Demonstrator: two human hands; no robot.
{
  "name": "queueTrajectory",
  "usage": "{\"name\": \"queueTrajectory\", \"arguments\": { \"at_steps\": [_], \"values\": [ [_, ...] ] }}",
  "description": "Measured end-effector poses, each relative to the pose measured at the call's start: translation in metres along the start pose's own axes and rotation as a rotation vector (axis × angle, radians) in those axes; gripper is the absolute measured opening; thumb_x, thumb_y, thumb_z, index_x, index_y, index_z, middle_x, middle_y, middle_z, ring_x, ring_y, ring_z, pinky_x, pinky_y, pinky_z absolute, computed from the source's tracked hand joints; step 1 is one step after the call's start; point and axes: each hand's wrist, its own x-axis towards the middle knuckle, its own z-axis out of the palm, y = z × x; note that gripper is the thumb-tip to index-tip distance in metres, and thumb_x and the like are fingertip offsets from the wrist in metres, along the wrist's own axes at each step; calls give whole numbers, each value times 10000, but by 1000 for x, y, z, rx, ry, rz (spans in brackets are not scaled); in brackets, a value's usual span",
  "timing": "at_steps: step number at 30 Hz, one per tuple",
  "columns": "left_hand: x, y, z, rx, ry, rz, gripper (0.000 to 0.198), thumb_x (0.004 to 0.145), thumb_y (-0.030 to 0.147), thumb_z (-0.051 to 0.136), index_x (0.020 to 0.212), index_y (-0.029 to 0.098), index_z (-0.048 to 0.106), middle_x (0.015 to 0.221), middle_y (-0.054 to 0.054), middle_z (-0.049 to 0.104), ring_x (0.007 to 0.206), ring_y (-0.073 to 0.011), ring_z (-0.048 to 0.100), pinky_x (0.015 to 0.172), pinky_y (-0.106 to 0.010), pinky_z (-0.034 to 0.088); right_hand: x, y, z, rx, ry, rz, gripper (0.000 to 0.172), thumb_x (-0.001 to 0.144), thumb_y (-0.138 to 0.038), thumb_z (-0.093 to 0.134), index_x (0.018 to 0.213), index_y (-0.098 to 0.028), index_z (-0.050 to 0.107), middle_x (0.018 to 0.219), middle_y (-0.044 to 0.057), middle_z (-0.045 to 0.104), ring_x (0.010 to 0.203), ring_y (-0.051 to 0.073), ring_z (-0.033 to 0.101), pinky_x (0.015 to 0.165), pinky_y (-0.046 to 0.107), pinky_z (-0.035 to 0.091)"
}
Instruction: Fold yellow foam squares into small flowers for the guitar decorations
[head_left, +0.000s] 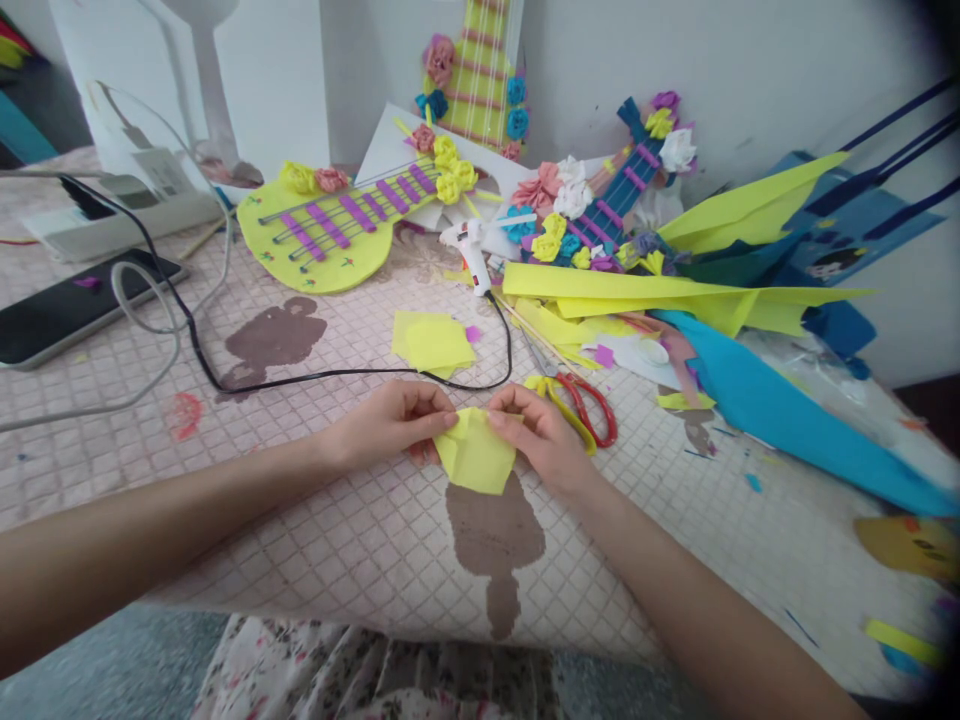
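Observation:
A small piece of yellow crepe paper (478,458) hangs between my two hands, slightly creased along its top edge. My left hand (405,420) pinches its upper left corner between thumb and fingers. At the upper right corner, my right hand (536,430) pinches it the same way. Just beyond my hands lies a short stack of cut yellow paper pieces (433,342). Scissors with red handles (596,410) rest on the cloth close to my right hand, partly over a yellow-handled pair (564,405).
A white glue gun (472,258) with a black cord (330,375) lies behind the stack. Decorated paper guitars, one a yellow guitar (322,235), stand at the back. Blue crepe paper (795,410) and yellow sheets (645,290) spread to the right. A phone (82,300) and power strip (120,215) sit left.

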Motion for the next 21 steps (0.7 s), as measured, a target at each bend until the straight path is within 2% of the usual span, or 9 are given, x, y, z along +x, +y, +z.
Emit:
{"name": "queueTrajectory", "arguments": {
  "at_steps": [5,11,15,21],
  "values": [
    [0,-6,1,46,-68,24,249,832,380,597,799,135,569,608,26,581,492,-69,557,466,-163,461,-1,-6,1,-23,-56,-14,261,839,-445,589,866,-187,559,724,-18,518,609,94,456,548,225,365],
    [0,-11,1,140,-119,81,245,841,369,585,786,130,576,625,23,564,514,-74,567,480,-166,458,0,0,5,-206,-130,-13,246,804,-423,643,831,-193,560,740,-13,540,621,105,470,552,234,370],
    [0,-9,2,106,-104,71,283,838,409,588,798,129,586,638,14,577,520,-74,561,482,-165,453,2,4,6,-284,-95,-60,217,841,-382,601,754,-191,549,674,-26,509,593,100,442,536,232,354],
    [0,-5,1,-24,-106,-9,316,800,440,630,860,130,603,715,-8,623,597,-91,580,534,-183,478,4,4,6,-166,34,-34,275,799,-441,645,733,-196,540,648,-34,492,573,100,436,521,232,363]
  ]
}}
